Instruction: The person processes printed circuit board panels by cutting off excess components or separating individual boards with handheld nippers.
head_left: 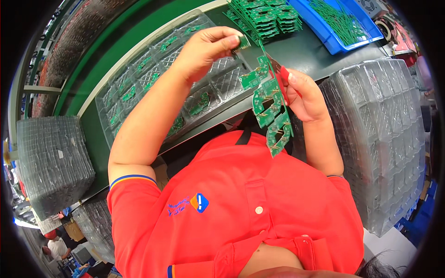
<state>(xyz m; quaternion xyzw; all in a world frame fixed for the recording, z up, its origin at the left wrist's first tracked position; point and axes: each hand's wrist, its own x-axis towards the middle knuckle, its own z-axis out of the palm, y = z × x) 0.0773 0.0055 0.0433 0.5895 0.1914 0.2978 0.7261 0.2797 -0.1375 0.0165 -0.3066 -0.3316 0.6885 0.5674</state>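
Observation:
My left hand (208,51) is closed, thumb and fingers pinching a small green circuit board piece (244,44) above the tray. To its right, my right hand (303,95) is wrapped round a red-handled hand tool (283,82); its exact kind is partly hidden. A panel of joined green circuit boards (265,99) with cut-out openings hangs tilted beside the tool, in front of my shirt. Whether my right fingers also grip the panel, I cannot tell. Below my left arm lies a clear plastic compartment tray (227,85) with green boards in several pockets.
Stacked green board panels (266,18) stand at the far edge, beside a blue bin (324,34) of thin green strips. Tall stacks of clear trays rise at the right (380,139) and left (53,162). A green belt (88,76) curves behind the workbench.

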